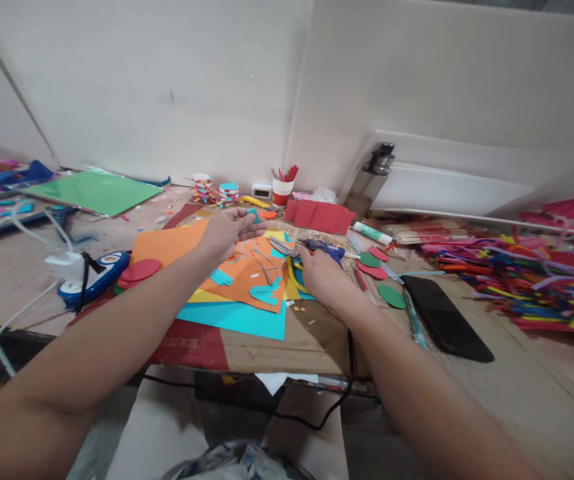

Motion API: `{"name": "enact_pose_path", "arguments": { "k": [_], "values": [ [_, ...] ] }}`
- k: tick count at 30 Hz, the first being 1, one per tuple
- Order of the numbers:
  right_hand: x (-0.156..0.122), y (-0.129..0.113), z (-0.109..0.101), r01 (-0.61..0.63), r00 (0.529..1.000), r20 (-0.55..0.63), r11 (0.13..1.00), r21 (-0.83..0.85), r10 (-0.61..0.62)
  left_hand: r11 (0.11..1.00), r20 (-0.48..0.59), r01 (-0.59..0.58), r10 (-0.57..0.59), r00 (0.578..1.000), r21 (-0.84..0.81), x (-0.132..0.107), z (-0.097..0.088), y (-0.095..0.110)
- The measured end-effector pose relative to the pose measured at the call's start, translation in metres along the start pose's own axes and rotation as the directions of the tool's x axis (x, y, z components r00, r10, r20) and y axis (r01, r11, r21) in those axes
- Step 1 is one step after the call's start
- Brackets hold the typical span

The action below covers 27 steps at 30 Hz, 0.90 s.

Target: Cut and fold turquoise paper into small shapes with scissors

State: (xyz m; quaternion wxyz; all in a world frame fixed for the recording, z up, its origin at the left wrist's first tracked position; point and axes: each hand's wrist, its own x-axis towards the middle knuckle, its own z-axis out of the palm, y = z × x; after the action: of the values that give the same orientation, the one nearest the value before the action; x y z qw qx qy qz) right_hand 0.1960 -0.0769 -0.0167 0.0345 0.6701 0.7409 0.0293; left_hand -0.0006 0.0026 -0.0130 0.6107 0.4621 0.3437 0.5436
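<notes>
A small teal scrap of cut paper (255,215) is sitting pinched at the fingertips of the left hand (227,233), which is lying palm-up. The scrap is poking out just past the fingers on their far side. A blue plastic hot-glue gun (325,249) is lying low over the table in the grip of the right hand (319,275). Its body is sticking out beyond the knuckles, a thin pale end is showing to that hand's right, and its lower part is hiding inside the hand.

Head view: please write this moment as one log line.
left hand: holds teal piece | right hand: grips blue glue gun | below: orange paper
</notes>
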Motion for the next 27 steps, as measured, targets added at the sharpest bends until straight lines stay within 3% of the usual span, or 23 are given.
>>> {"name": "enact_pose_path", "arguments": {
  "k": [4, 7, 9, 14, 18, 23, 27],
  "values": [
    [0.008, 0.008, -0.001, -0.057, 0.989, -0.119, 0.978, 0.203, 0.082, 0.999, 0.013, -0.035, 0.035, 0.999, -0.013, 0.004, -0.006, 0.006],
    [0.014, 0.020, -0.004, 0.064, 0.933, -0.345, 0.896, 0.440, 0.102, 0.999, 0.011, -0.038, 0.038, 0.999, 0.005, 0.008, -0.014, 0.014],
    [0.015, 0.023, -0.009, 0.171, 0.916, -0.390, 0.789, 0.590, 0.093, 0.999, 0.018, -0.029, 0.029, 0.999, 0.032, 0.012, -0.020, 0.018],
    [0.005, 0.013, -0.022, 0.334, 0.937, -0.341, 0.496, 0.801, -0.079, 0.989, 0.062, 0.037, -0.047, 0.997, 0.144, 0.021, -0.040, 0.028],
    [-0.004, 0.005, -0.026, 0.396, 0.918, -0.351, 0.472, 0.788, -0.186, 0.987, 0.011, 0.019, -0.021, 1.000, 0.160, 0.025, -0.053, 0.036],
    [-0.008, 0.003, -0.025, 0.191, 0.970, -0.109, 0.398, 0.897, -0.219, 0.971, 0.048, 0.031, -0.044, 0.998, 0.235, 0.023, -0.055, 0.037],
    [-0.011, 0.002, -0.029, 0.116, 0.978, -0.033, 0.402, 0.908, -0.207, 0.965, 0.128, 0.033, -0.069, 0.989, 0.260, 0.019, -0.049, 0.033]
  ]
}}
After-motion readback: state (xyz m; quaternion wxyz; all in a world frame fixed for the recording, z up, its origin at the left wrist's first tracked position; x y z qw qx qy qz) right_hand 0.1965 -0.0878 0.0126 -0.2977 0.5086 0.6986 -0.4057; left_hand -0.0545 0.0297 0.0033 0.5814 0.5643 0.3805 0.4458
